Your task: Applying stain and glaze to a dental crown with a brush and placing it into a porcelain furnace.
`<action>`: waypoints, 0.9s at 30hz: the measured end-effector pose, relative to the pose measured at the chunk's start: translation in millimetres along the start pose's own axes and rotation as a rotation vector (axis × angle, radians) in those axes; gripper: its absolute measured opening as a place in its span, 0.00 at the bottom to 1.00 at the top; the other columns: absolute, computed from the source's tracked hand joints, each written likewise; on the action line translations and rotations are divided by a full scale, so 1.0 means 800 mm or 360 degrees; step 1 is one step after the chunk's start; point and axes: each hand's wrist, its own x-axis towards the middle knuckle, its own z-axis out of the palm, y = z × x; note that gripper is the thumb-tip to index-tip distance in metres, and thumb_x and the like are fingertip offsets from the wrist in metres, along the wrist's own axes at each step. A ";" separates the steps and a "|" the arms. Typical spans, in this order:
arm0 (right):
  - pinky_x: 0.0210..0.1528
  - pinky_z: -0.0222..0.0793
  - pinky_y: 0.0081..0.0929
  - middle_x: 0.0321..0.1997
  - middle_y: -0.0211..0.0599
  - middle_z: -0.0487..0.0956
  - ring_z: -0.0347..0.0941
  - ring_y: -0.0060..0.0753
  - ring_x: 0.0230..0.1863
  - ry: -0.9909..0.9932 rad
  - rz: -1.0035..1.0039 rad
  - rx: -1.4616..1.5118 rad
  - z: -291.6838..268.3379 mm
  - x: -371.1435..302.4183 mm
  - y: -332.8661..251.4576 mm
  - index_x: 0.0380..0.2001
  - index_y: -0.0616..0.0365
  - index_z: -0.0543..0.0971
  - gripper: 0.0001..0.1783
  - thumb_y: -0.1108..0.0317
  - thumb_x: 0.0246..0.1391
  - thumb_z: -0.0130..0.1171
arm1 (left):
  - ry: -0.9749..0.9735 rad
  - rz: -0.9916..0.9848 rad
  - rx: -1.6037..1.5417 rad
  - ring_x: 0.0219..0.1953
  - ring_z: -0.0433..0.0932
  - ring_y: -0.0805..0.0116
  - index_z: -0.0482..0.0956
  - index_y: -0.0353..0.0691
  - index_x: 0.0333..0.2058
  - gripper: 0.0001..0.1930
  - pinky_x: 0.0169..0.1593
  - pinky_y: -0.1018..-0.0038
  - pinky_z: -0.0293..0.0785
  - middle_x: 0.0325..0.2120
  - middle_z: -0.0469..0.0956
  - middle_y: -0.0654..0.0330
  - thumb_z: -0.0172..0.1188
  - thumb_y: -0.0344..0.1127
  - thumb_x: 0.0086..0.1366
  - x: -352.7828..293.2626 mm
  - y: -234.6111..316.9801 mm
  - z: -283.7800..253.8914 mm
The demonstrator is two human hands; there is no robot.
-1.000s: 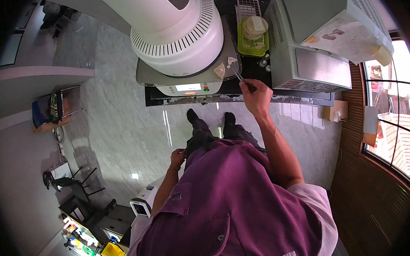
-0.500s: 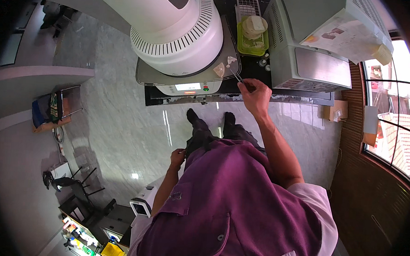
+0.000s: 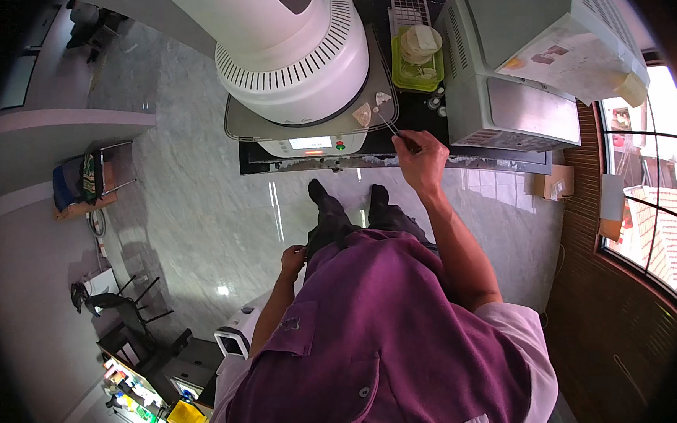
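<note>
head-worn left fisheye | facing down | purple garment (image 3: 402,307) near | floor (image 3: 216,205) farther

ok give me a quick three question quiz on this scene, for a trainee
1. What is the right hand holding?
a) a spoon
b) tweezers
c) a brush

2. True or false: the left hand is resting on the worktop.

3. Fill in the colour: the basket between the round white machine and the grey box-shaped machine is ____.

Key:
1. b, tweezers
2. False; the left hand is down by the leg
3. Green
</note>
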 end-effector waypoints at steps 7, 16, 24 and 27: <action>0.29 0.74 0.27 0.28 0.41 0.81 0.79 0.34 0.25 0.0062 -0.0209 -0.0012 0.000 -0.003 0.001 0.34 0.62 0.86 0.10 0.72 0.45 0.70 | 0.0015 -0.0021 -0.0047 0.31 0.83 0.69 0.81 0.36 0.45 0.13 0.32 0.73 0.77 0.33 0.84 0.57 0.60 0.37 0.66 -0.007 0.008 0.000; 0.29 0.75 0.29 0.27 0.42 0.81 0.79 0.36 0.25 0.0039 -0.0327 -0.0007 0.004 -0.007 0.005 0.34 0.62 0.86 0.10 0.72 0.46 0.69 | 0.0385 0.0946 0.0218 0.31 0.81 0.71 0.81 0.36 0.40 0.11 0.38 0.73 0.77 0.29 0.83 0.60 0.61 0.37 0.66 -0.029 0.111 0.017; 0.29 0.75 0.29 0.26 0.42 0.81 0.80 0.37 0.25 0.0062 -0.0325 -0.0051 -0.003 -0.005 0.000 0.33 0.63 0.85 0.09 0.72 0.46 0.69 | 0.0250 0.1195 0.0093 0.33 0.80 0.74 0.80 0.34 0.43 0.09 0.40 0.76 0.76 0.32 0.82 0.60 0.59 0.30 0.66 -0.101 0.298 0.046; 0.30 0.75 0.29 0.26 0.42 0.81 0.80 0.37 0.25 0.0038 -0.0273 -0.0045 -0.003 -0.005 -0.002 0.33 0.63 0.85 0.10 0.71 0.46 0.69 | 0.0194 0.1194 0.0123 0.34 0.80 0.74 0.80 0.34 0.44 0.09 0.41 0.76 0.76 0.33 0.82 0.59 0.59 0.29 0.66 -0.116 0.314 0.047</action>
